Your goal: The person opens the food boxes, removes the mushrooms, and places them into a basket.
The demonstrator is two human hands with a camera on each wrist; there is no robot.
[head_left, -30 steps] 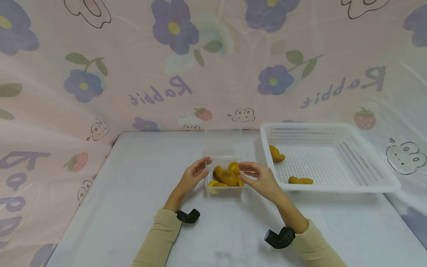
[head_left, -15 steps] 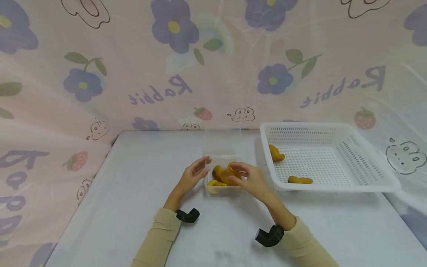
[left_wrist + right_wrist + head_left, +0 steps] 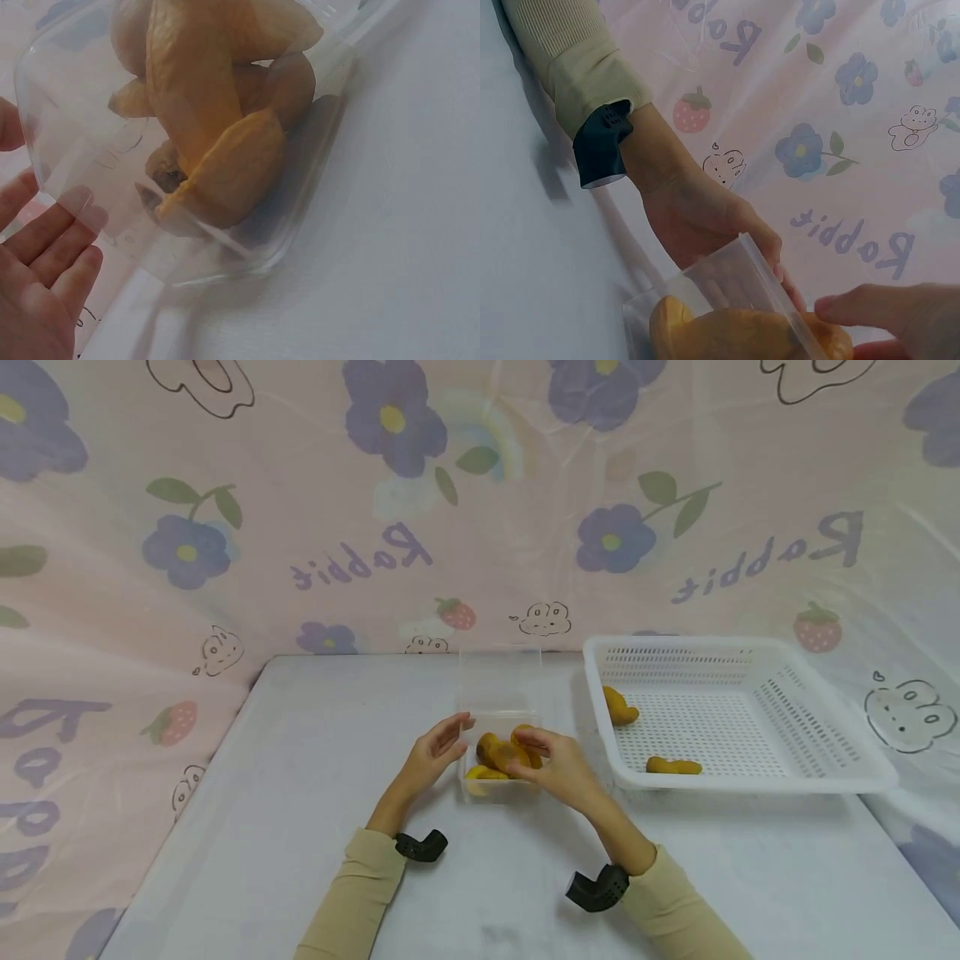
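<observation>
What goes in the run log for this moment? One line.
left hand steadies clear box | right hand on yellow pieces | basket holds two

Clear plastic box (image 3: 498, 752), small, rectangular, rounded corners, sat upright on the worktop near the middle, lid open and standing up at the back. Packed with yellow-orange pieces (image 3: 498, 753), lumpy and elongated, piled across each other and rising above the rim. Seen through the wall from the left wrist view (image 3: 217, 161).
</observation>
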